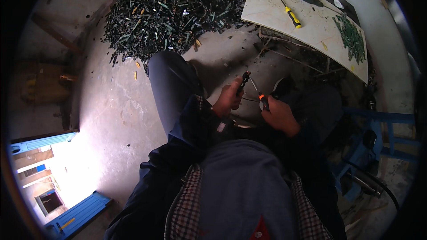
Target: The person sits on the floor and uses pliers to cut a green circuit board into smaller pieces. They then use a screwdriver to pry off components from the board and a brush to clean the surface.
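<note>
"What are the hands doing?"
"The left hand [229, 98] grasps a small dark piece [244, 80] in front of the body; the right hand [281, 114] grips a screwdriver [263, 98]."
"Which step?"
"Probably prying at the piece's upper end, the tip right by it. Next calls for a steady left hold and controlled pressure."

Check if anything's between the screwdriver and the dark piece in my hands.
Nothing visible: the screwdriver in your right hand has its tip beside the dark piece in your left hand; contact is unclear.
</note>
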Action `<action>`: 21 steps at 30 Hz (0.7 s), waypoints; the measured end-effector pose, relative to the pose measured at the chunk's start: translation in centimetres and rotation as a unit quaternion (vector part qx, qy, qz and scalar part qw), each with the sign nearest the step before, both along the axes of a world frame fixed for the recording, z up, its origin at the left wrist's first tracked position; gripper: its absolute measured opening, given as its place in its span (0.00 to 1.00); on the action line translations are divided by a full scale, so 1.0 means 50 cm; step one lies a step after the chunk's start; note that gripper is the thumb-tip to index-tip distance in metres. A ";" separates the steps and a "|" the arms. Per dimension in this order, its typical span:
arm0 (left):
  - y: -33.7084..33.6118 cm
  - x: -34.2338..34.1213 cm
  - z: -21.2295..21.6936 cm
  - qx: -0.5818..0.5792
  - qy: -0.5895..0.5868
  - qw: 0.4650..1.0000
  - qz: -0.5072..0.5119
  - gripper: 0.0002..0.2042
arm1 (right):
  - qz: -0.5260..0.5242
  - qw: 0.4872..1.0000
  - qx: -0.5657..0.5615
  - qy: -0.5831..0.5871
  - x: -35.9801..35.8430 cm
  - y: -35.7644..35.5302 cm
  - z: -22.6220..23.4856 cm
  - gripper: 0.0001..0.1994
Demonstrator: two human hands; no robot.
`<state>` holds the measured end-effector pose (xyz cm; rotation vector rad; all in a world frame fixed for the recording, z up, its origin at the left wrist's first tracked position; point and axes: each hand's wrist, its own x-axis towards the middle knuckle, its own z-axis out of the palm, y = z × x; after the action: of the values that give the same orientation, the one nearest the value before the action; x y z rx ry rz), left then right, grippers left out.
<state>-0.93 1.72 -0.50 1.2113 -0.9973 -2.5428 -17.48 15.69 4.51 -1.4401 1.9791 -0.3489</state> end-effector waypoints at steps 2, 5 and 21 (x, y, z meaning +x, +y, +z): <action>0.000 0.001 -0.001 -0.003 0.001 1.000 0.000 0.27 | -0.002 1.000 -0.001 -0.002 0.002 0.000 0.001 0.15; 0.000 0.003 -0.003 -0.018 0.003 1.000 0.000 0.28 | -0.004 1.000 0.004 -0.006 0.003 -0.002 0.003 0.15; 0.006 -0.003 0.012 -0.148 -0.053 0.988 -0.015 0.31 | -0.002 1.000 -0.001 0.021 0.007 0.003 -0.003 0.16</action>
<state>-1.07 2.01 0.10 1.2601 -1.3670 -2.2653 -17.14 15.84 4.35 -1.4560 2.0152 -0.3258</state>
